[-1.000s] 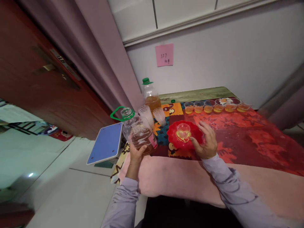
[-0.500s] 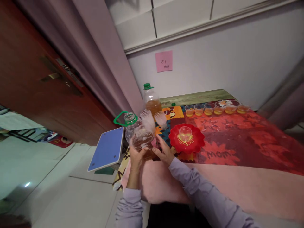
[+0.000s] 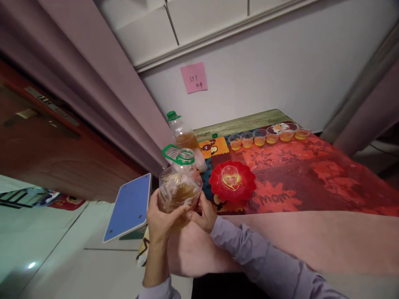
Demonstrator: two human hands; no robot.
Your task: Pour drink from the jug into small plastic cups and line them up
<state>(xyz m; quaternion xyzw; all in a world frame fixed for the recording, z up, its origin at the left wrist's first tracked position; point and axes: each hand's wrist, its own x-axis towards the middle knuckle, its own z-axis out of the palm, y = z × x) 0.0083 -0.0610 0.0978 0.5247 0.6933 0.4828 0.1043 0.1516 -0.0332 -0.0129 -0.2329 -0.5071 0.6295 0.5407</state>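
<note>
Both hands hold a large clear jug (image 3: 181, 187) of amber liquid, its green-ringed mouth uncapped and facing up. My left hand (image 3: 162, 216) wraps its left side and front. My right hand (image 3: 204, 214) grips its lower right side. Just right of the jug, a red scalloped plate (image 3: 246, 187) bears one clear cup (image 3: 230, 174). Behind the jug stands a second bottle (image 3: 187, 139) with a green cap, and stacked clear cups (image 3: 200, 160) are partly hidden by the jug.
Several clear cups with yellow contents (image 3: 259, 138) form a row at the table's back. A small green cap (image 3: 215, 135) lies near them. A blue board (image 3: 128, 206) is left of the table. A pink note (image 3: 193, 77) is on the wall.
The jug has come upright and nearer, with both hands still on it, and now covers part of the stacked cups. The camera view has shifted, moving the surroundings left in the picture.
</note>
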